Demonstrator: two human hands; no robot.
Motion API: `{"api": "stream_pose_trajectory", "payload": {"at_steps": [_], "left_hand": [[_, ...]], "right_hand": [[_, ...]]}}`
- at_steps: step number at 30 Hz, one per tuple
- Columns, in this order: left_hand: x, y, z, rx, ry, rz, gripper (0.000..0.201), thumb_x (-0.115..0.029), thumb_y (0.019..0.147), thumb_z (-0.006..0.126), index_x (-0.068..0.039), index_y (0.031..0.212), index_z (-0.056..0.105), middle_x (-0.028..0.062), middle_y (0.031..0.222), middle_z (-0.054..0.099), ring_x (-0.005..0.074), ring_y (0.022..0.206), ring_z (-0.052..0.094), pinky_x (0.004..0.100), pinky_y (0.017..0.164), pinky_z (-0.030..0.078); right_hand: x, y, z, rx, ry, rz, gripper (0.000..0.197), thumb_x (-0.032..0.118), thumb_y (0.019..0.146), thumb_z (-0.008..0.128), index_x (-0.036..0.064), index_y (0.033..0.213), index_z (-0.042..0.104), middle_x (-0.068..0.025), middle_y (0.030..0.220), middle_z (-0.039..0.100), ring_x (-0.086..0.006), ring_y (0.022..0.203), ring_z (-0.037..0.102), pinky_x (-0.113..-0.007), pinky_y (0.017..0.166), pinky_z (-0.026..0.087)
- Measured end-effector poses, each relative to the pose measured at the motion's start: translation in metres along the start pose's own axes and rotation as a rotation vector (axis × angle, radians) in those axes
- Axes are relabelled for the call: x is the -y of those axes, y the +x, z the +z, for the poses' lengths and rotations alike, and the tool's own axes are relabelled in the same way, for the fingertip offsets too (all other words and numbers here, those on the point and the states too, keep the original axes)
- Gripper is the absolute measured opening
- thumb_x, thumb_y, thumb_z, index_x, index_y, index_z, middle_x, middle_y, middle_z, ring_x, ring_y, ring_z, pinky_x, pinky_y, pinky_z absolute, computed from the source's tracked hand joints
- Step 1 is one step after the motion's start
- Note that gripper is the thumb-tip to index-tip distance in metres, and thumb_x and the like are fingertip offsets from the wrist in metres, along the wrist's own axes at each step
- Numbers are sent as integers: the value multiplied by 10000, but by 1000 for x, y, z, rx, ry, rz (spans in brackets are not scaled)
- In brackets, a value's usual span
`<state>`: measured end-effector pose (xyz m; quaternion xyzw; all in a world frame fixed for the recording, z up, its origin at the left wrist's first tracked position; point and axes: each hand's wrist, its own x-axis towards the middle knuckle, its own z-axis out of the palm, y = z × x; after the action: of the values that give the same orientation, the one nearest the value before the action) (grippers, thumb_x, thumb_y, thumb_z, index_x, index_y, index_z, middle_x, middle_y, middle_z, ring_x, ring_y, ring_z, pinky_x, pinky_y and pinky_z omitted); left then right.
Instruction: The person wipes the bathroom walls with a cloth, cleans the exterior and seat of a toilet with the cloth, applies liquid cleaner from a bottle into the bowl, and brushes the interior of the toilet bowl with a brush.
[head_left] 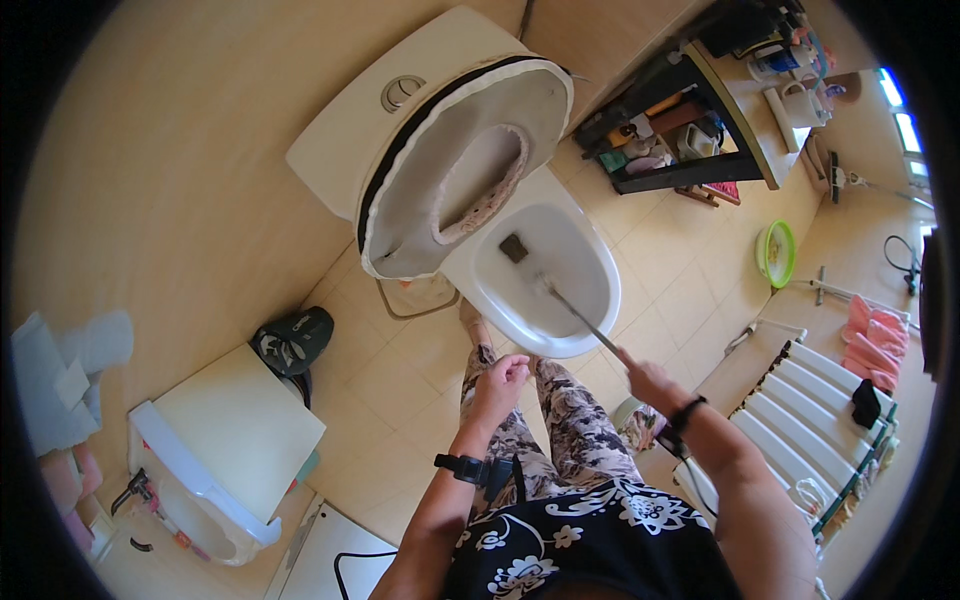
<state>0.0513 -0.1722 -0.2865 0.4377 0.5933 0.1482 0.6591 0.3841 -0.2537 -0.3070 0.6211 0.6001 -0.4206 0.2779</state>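
A white toilet bowl (610, 285) stands in front of me, its padded seat and lid (405, 215) raised against the tank (345, 130). My right hand (650, 382) grips a toilet brush (580, 314) by the end of its long thin handle. The handle slants over the front rim, and the pale, slightly blurred brush head is down inside the bowl. Just beyond it is the dark drain opening (513, 248). Above my thigh, short of the bowl, my left hand (503, 380) is loosely closed and appears to hold nothing.
A waste bin (420, 297) sits beside the toilet's left side. At the right are a shelf unit (745, 110) crowded with bottles, a green basin (776, 254), and a white radiator (800, 425) with a pink towel (873, 343). A white sink cabinet (235, 430) is at the left.
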Motion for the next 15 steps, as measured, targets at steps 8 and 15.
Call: {"api": "stream_pose_trajectory", "payload": {"at_steps": [8, 15], "left_hand": [[2, 3, -4, 14, 35, 87, 214, -181, 912, 627, -51, 1076, 669, 135, 888, 712, 211, 782, 689, 309, 715, 544], [-9, 9, -34, 3, 81, 39, 215, -168, 913, 625, -40, 1079, 669, 112, 882, 710, 176, 786, 679, 296, 729, 541]], "right_hand": [[47, 69, -37, -175, 85, -25, 570, 76, 887, 417, 81, 1453, 346, -227, 803, 658, -406, 732, 651, -515, 654, 513], [92, 52, -60, -45, 121, 3, 508, 100, 900, 417, 56, 1406, 393, -228, 863, 674, -422, 807, 666, -510, 668, 522]]}}
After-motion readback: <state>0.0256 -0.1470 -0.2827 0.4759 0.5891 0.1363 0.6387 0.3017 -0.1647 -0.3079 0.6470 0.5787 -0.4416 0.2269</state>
